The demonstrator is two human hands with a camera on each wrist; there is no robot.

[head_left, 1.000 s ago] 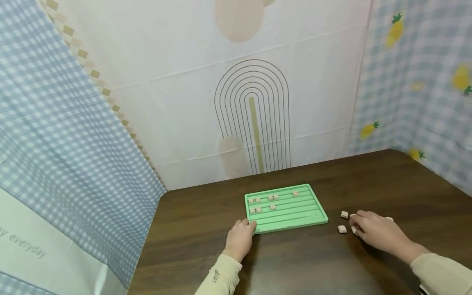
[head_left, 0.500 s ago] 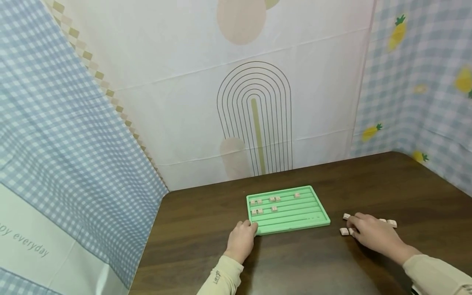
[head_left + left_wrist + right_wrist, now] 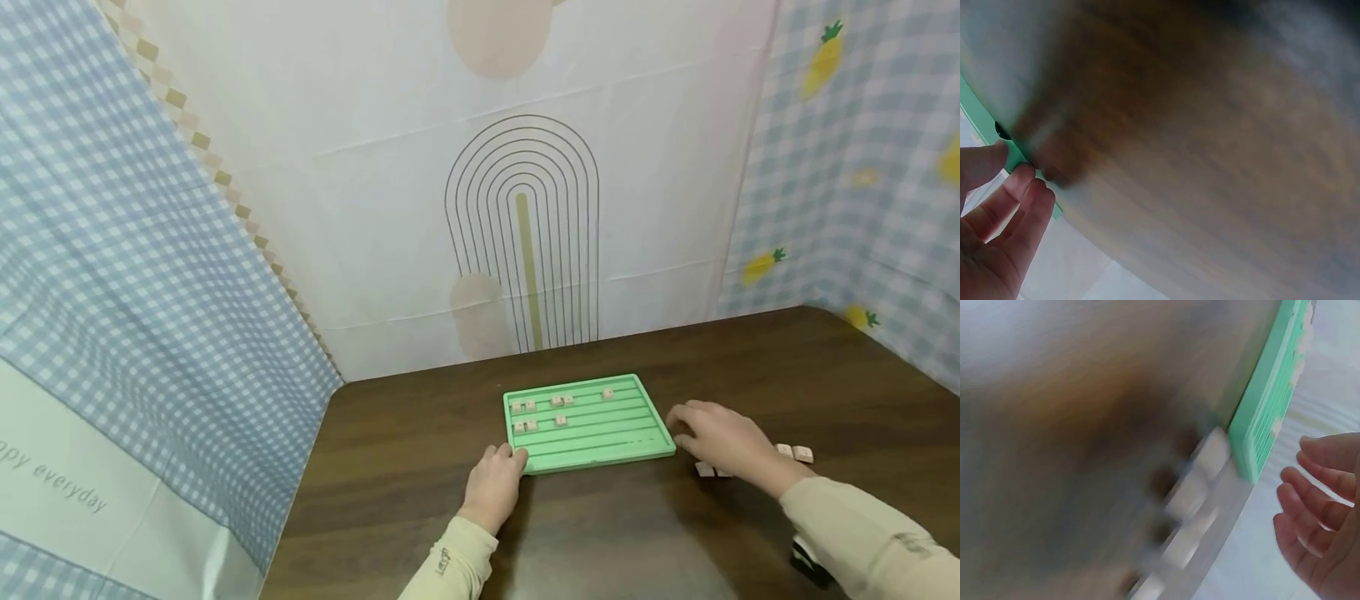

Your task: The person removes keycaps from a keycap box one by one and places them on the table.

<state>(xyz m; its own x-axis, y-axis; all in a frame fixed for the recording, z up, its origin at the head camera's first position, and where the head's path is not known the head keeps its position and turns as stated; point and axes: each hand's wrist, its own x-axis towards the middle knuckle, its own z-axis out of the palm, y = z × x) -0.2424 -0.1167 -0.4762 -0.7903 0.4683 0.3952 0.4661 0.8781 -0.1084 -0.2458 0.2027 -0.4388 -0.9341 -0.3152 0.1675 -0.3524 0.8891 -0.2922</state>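
Observation:
A green ridged tray point(image 3: 600, 446) lies on the table, with several small cream keycap-like pieces point(image 3: 561, 421) along its upper two rows. My left hand point(image 3: 492, 487) holds its near left corner; in the left wrist view the thumb point(image 3: 985, 165) and fingers lie on either side of the green edge. Beside the tray's right end, my right hand point(image 3: 723, 437) is above the table with bent fingers. From the right wrist, the hand point(image 3: 1325, 506) shows thumb and index tips close together; no piece shows between them, though one could be hidden.
Loose cream pieces lie under and behind the right hand, among them a near one point(image 3: 705, 469) and one farther right point(image 3: 803, 454). The dark wooden table point(image 3: 375, 500) meets a white patterned cloth point(image 3: 375, 250) at the back and checked cloths at both sides.
My right hand has moved left from the loose pieces toward the tray's right edge. A loose piece that showed by its fingertips is out of sight. The left hand stays at the tray corner.

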